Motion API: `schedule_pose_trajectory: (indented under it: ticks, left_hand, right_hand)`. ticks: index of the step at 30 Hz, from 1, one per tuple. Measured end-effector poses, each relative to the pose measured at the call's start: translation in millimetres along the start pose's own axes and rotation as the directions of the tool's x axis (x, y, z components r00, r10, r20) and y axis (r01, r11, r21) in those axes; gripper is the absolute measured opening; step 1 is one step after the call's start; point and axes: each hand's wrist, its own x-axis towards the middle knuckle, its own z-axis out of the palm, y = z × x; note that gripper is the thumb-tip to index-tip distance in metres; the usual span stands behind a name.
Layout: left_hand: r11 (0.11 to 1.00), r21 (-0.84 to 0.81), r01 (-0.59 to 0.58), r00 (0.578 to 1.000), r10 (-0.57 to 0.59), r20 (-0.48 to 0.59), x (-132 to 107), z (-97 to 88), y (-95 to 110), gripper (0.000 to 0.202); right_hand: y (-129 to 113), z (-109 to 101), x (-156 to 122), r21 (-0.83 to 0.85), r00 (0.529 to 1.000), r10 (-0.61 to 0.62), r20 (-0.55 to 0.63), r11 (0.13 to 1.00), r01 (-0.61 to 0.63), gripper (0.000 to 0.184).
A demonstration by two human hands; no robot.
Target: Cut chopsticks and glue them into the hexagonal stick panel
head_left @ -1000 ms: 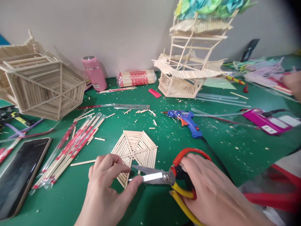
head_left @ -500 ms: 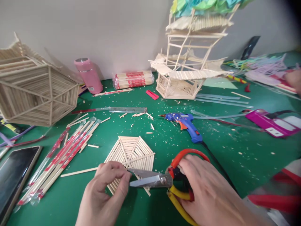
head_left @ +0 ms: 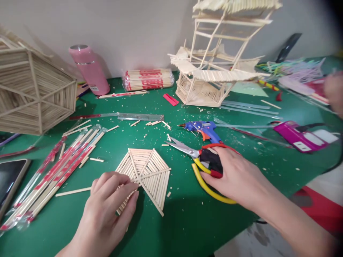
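My left hand (head_left: 107, 207) is closed, thumb and fingers pinched round a thin wooden chopstick (head_left: 73, 191) whose long end sticks out to the left. Its fingertips are over the left part of a web-like polygonal panel (head_left: 157, 175) made of short sticks glued along spokes; the hand hides that part. In my right hand (head_left: 233, 175) are scissors (head_left: 199, 155) with red and yellow handles. Their blades are parted and point left, above the table beyond the panel, apart from the chopstick. A blue glue gun (head_left: 203, 128) lies just behind the scissors.
Wrapped chopsticks (head_left: 57, 176) and a phone (head_left: 13, 178) lie at left. Behind stand a large stick structure (head_left: 37, 92), a pink bottle (head_left: 91, 71), a chopstick bundle (head_left: 148, 79) and a stick tower (head_left: 211, 73). A purple device (head_left: 297, 135) sits right; another person's blurred hand (head_left: 333, 91) shows beyond.
The scissors have moved away from my left fingertips, up and to the right, and their blades are wider apart. My left hand still pinches the chopstick over the panel. The view has shifted slightly.
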Motion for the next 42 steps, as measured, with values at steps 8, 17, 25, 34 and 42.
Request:
schedule_pose_trajectory:
  ticks: [8, 17, 25, 34, 42]
  left_hand:
    - [0.998, 0.017, -0.062, 0.995, 0.061, 0.073, -8.5, 1.5, -14.4, 0.019]
    - [0.999, 0.028, 0.020, 0.999, -0.019, -0.045, -12.9, 8.7, -22.7, 0.018]
    - [0.997, -0.028, 0.067, 0.996, -0.068, -0.060, -14.1, 9.2, -20.9, 0.015]
    - [0.997, -0.028, 0.068, 0.997, -0.069, -0.041, -14.1, 10.3, -19.1, 0.014]
    - [0.998, 0.027, 0.061, 0.998, -0.061, -0.014, -13.8, 9.9, -17.3, 0.012]
  right_hand:
    - [-24.2, -22.3, -5.4, 0.014, 0.982, -0.104, -0.158, 0.994, 0.107, 0.032]
    - [-69.9, 6.1, -15.6, 0.466, 0.929, -0.358, 0.092, 0.840, 0.277, 0.016]
    - [-70.7, 11.3, -15.4, 0.325, 0.898, -0.415, 0.143, 0.877, 0.354, 0.020]
    - [-77.5, 1.7, -6.3, 0.322, 0.903, -0.420, 0.089, 0.870, 0.373, 0.018]
    - [-114.9, 5.5, 10.2, 0.259, 0.764, -0.615, 0.192, 0.783, 0.565, 0.014]
